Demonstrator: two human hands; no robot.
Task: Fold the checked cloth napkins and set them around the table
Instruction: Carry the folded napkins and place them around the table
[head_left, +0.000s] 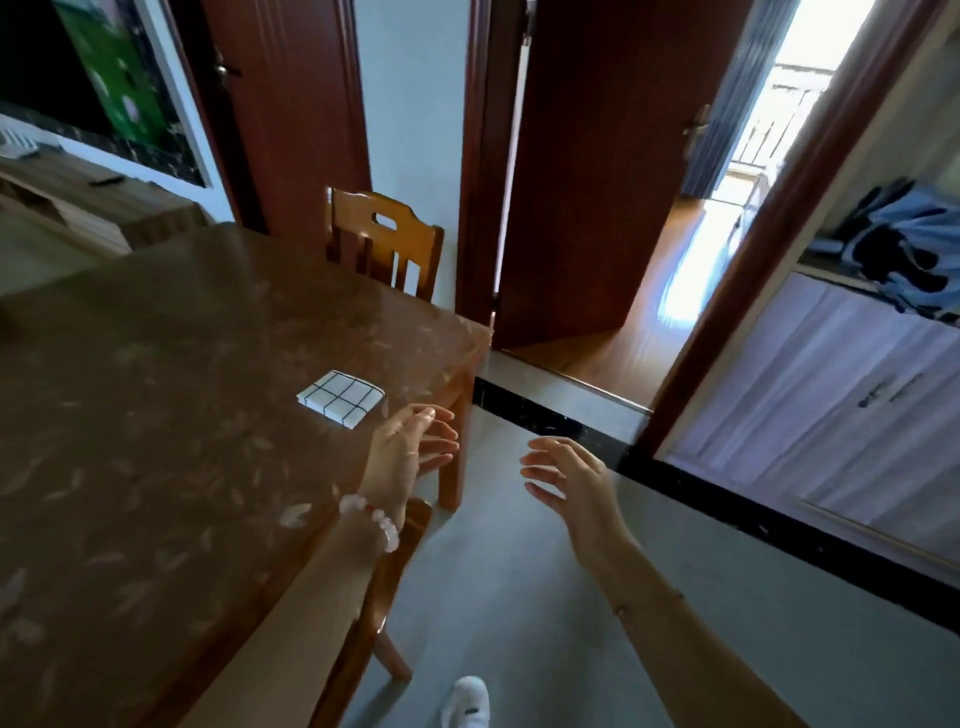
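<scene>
My view cuts off the counter (156, 364) at the left and bottom, and motion blur softens its leaf-patterned brown top. My left hand (402, 447) hovers over the counter's near corner, its grip apart, fingers spread, holding nothing. My right hand (566, 475) hangs over the grey floor (519, 597), grip equally loose and empty. The folded napkin (340, 398), a white square with dark checks, lies flat near that corner, just beyond my left fingertips.
</scene>
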